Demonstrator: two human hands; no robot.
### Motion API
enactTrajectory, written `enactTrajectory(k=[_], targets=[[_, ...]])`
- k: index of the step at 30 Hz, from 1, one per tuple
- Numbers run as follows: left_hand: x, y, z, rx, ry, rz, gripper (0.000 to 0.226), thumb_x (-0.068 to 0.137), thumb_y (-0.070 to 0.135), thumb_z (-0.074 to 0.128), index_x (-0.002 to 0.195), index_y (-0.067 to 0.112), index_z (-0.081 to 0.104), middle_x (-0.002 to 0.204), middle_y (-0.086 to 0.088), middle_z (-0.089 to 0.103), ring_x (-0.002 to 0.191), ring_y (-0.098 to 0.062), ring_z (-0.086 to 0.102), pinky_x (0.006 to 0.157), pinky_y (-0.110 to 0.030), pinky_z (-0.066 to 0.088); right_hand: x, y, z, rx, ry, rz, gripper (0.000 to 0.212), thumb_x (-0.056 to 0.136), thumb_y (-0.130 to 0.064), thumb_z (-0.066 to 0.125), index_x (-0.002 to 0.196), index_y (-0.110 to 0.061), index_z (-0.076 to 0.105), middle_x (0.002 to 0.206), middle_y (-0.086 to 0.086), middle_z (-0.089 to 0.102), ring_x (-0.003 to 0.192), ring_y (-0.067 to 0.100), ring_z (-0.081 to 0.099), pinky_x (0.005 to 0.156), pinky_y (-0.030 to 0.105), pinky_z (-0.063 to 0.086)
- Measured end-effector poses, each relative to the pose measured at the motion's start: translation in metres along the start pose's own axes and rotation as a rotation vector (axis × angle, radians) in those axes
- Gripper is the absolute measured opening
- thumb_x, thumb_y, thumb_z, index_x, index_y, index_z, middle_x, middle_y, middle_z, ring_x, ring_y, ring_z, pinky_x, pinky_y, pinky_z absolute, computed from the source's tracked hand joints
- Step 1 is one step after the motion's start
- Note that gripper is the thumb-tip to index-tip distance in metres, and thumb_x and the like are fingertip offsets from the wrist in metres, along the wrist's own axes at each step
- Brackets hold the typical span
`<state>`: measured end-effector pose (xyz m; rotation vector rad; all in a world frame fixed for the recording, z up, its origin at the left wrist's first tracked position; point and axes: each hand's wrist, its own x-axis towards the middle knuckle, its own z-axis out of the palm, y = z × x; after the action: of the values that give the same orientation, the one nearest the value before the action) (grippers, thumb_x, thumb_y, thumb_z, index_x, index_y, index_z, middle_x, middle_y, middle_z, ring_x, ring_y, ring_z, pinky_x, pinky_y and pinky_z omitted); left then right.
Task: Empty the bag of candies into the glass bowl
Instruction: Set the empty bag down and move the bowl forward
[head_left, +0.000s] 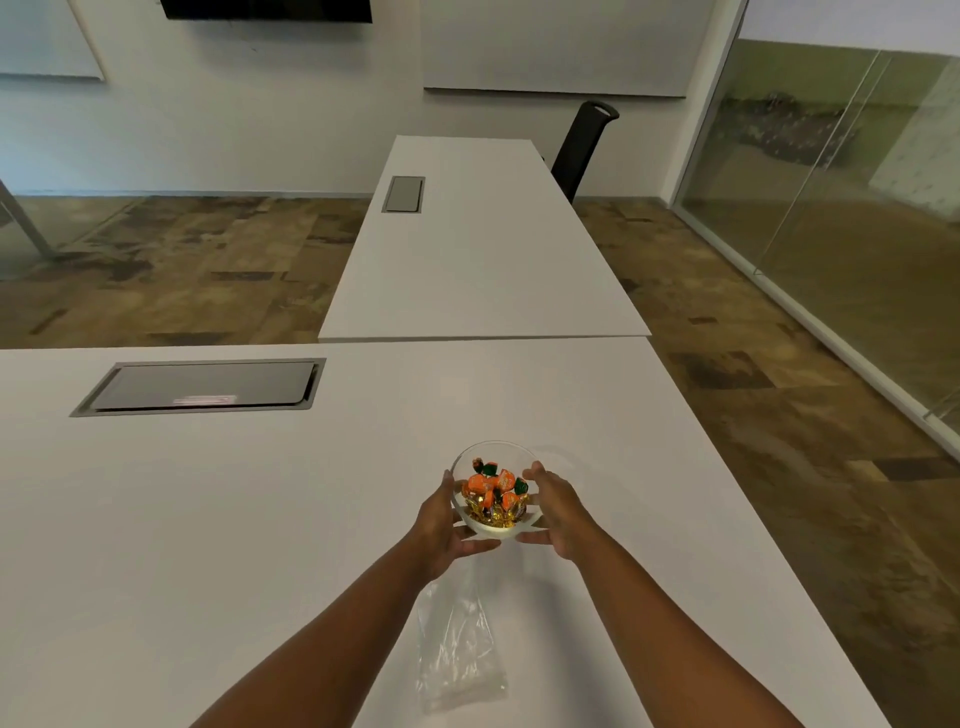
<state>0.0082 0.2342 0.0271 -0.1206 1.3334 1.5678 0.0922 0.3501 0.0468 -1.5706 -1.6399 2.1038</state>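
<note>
A clear glass bowl (493, 451) sits on the white table (208, 519), holding orange, green and gold wrapped candies (493, 493). My left hand (441, 530) cups its left side and my right hand (558, 512) cups its right side, thumbs under the near edge. A clear plastic bag (460, 644) lies flat on the table between my forearms, nearer to me than the bowl, and looks empty.
A grey cable hatch (202, 387) is set into the table at the far left. A second white table (483, 244) butts against the far edge, with a black chair (584, 145) behind it. The table's right edge drops to the floor; a glass wall stands at the right.
</note>
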Motion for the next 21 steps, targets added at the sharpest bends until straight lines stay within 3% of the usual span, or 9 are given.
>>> enactTrajectory(k=[6,12,18,21], targets=[[0.028,0.025,0.009,-0.015,0.043,0.028,0.049,0.098,0.041,0.029,0.137,0.014,0.039,0.144,-0.022,0.039,0.107,-0.036,0.051,0.085,-0.048,0.048,0.031,-0.014,0.006,0.158,0.026,-0.068,0.039,0.101,-0.026,0.032,0.134,-0.013,0.046,0.141,0.019,0.048,0.124,0.038,0.049,0.096,0.047,0.048],[0.057,0.043,0.012,0.053,0.113,0.046,0.044,0.098,0.034,0.036,0.139,0.015,0.036,0.145,-0.02,0.039,0.123,-0.038,0.047,0.086,-0.046,0.048,0.066,-0.029,0.014,0.138,0.092,-0.097,0.038,0.101,-0.019,0.031,0.134,-0.014,0.048,0.142,0.017,0.048,0.126,0.036,0.049,0.093,0.045,0.049],[0.09,0.053,0.013,0.058,0.166,0.041,0.044,0.098,0.032,0.038,0.138,0.014,0.036,0.143,-0.02,0.042,0.12,-0.037,0.049,0.086,-0.046,0.048,0.1,-0.037,0.022,0.12,0.127,-0.088,0.04,0.099,-0.01,0.032,0.134,-0.014,0.05,0.14,0.017,0.05,0.124,0.035,0.05,0.084,0.039,0.05],[0.1,0.054,0.012,0.065,0.211,0.042,0.043,0.098,0.032,0.038,0.136,0.013,0.039,0.142,-0.02,0.043,0.122,-0.038,0.048,0.083,-0.045,0.049,0.113,-0.037,0.026,0.078,0.152,-0.097,0.04,0.099,-0.009,0.03,0.134,-0.013,0.05,0.14,0.016,0.05,0.124,0.034,0.051,0.089,0.041,0.051]])
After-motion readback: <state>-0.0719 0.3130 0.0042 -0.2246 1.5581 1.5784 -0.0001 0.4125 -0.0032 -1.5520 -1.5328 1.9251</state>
